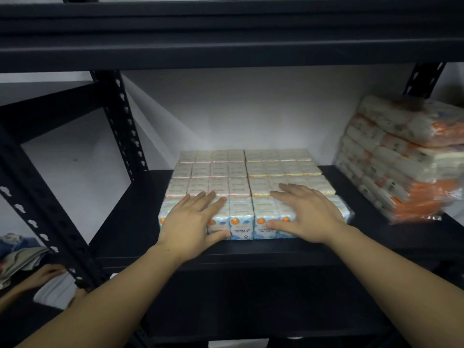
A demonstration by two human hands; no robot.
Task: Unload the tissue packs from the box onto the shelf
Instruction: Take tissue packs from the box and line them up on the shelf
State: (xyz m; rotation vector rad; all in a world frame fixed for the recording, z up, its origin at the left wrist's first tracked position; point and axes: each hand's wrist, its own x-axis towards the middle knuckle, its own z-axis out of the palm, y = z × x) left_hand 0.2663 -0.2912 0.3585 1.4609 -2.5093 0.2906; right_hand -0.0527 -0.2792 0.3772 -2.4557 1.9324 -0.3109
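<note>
Several tissue packs stand in rows on the black shelf (130, 222), in two side-by-side columns running back toward the wall. The front row (241, 219) shows blue and white wrappers with orange fruit prints; the rows behind it (241, 169) show pale tops. My left hand (193, 219) lies flat on the front left pack, fingers straight, thumb against its front face. My right hand (306, 214) lies flat on the front right pack, fingers spread, thumb along its front face. The box is out of view.
A tall stack of orange and white tissue bundles (401, 167) fills the shelf's right end. A perforated black upright (120, 121) stands at the left. Another person's hand (42, 275) rests on white cloth at the lower left. The upper shelf beam (226, 33) hangs overhead.
</note>
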